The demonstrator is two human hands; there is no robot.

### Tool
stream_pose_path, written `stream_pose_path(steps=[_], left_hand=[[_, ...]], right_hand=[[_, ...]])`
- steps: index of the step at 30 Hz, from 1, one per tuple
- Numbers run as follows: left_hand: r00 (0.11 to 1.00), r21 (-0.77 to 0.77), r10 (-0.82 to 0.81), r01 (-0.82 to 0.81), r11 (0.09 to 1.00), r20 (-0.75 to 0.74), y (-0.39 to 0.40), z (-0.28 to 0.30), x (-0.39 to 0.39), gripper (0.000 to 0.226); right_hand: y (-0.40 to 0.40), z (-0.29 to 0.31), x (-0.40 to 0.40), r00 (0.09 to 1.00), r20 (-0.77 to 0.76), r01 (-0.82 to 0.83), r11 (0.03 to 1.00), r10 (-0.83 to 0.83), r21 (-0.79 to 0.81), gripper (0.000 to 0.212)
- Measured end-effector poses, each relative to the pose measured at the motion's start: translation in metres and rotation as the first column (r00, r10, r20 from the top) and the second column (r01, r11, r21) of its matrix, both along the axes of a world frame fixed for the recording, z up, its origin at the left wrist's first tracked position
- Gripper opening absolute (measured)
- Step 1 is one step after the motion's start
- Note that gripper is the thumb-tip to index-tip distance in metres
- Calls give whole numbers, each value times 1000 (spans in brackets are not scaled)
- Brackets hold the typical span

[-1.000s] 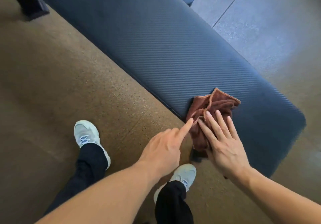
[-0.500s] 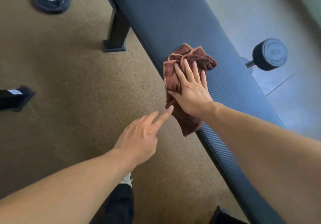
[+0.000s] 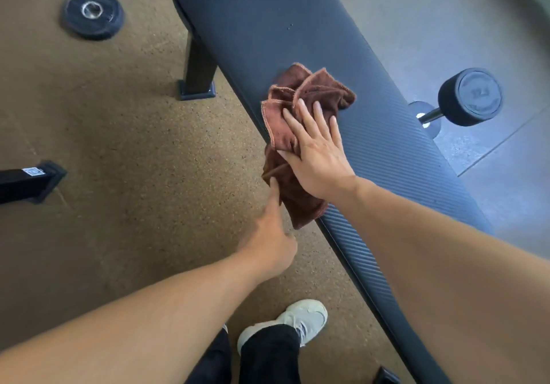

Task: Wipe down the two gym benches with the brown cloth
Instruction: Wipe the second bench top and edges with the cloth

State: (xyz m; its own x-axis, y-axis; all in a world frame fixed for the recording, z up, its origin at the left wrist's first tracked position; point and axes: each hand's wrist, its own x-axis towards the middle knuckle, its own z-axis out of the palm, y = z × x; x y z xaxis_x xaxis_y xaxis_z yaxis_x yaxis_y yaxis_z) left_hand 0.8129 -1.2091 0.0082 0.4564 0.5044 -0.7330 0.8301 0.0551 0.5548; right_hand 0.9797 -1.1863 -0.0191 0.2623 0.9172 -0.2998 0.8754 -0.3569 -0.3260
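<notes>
A long dark bench pad [image 3: 282, 20] with a ribbed surface runs diagonally from the top centre to the bottom right. The crumpled brown cloth [image 3: 315, 91] lies on the pad's near edge, and its lower part hangs over the side. My right hand [image 3: 318, 154] presses flat on the cloth with its fingers spread. My left hand [image 3: 270, 234] reaches up from below, and its index fingertip touches the hanging part of the cloth. Only this one bench pad is in view.
The bench's black leg [image 3: 198, 68] stands on the brown speckled floor. A weight plate [image 3: 92, 13] lies at the upper left, and a black frame foot [image 3: 29, 179] juts in from the left edge. A dumbbell [image 3: 470, 96] rests beyond the bench. My white shoe [image 3: 300, 319] is below.
My right hand has slid the cloth along the bench pad's edge. My left hand has moved from hovering beside the cloth to touching its hanging part. The view has swung round.
</notes>
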Motion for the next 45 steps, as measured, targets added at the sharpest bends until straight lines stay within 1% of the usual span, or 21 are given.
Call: stream_pose_path(steps=[1, 2, 3, 5, 8, 11, 13, 15, 17, 19, 21, 22, 24, 27, 30, 33, 35, 38, 41, 43, 45], left_hand=[[986, -59, 166, -165, 984, 6, -4, -2, 9, 98], [960, -75, 279, -278, 958, 0, -7, -2, 18, 93], [947, -69, 321, -321, 944, -19, -10, 0, 28, 87], [942, -67, 331, -335, 940, -63, -22, 10, 46, 80], [939, -65, 325, -333, 941, -111, -44, 29, 64, 84], [956, -10, 258, -262, 965, -142, -56, 42, 75, 80], [945, -10, 299, -303, 953, -130, -58, 48, 86, 77], [895, -28, 428, -435, 900, -124, -56, 49, 98, 80], [807, -56, 571, -584, 810, -149, -50, 42, 104, 81], [728, -81, 661, -681, 728, -184, -38, 31, 106, 69], [687, -88, 693, -721, 687, -219, -22, 21, 107, 56], [677, -94, 697, -730, 677, -236, -13, 19, 107, 51], [687, -133, 681, -722, 679, -254, 5, 21, 104, 47], [735, -146, 631, -672, 726, -248, 57, 20, 95, 47], [755, -109, 613, -647, 755, -233, 137, 16, 87, 43], [753, -111, 634, -655, 747, -176, 228, 16, 83, 38], [772, -59, 621, -632, 773, -138, 286, 18, 82, 40], [824, 23, 553, -555, 831, -124, 367, 21, 76, 45], [886, -12, 448, -453, 892, -116, 427, 27, 65, 44], [936, -44, 325, -334, 942, -137, 454, 31, 56, 42], [956, -70, 252, -264, 962, -150, 471, 33, 44, 41]], right_hand=[[-13, 0, 3, 1000, -14, -6, 1000, 6, 25, 68], [-31, 1, 5, 1000, -15, 9, 999, -8, 43, 66], [-54, 2, 5, 999, 4, 43, 998, -43, 54, 64], [-103, 4, 0, 984, 67, 162, 985, -165, 58, 62], [-165, 19, -15, 931, 110, 353, 935, -349, -16, 68], [-196, 38, -22, 907, 104, 419, 898, -407, -136, 70], [-198, 45, -20, 913, 76, 407, 890, -400, -207, 73], [-190, 46, -15, 912, 28, 405, 885, -410, -229, 76], [-178, 41, -13, 916, -5, 389, 892, -401, -229, 78], [-168, 33, -14, 924, 9, 375, 902, -382, -217, 74], [-153, 24, -15, 924, 15, 377, 908, -381, -180, 69], [-143, 19, -15, 927, 14, 373, 915, -375, -157, 68], [-121, 13, -14, 935, 21, 354, 926, -354, -135, 68], [-71, 7, -14, 956, 40, 293, 949, -290, -118, 69], [1, 5, -19, 969, 61, 246, 964, -241, -102, 68], [92, 3, -31, 959, 47, 282, 955, -279, -92, 70], [157, 5, -35, 957, 38, 291, 953, -289, -83, 71], [250, 8, -33, 970, 30, 241, 965, -239, -98, 72], [322, 14, -26, 985, 15, 173, 978, -172, -120, 78], [358, 19, -20, 991, 16, 133, 977, -132, -168, 90], [389, 21, -15, 995, 21, 103, 967, -101, -234, 100]])
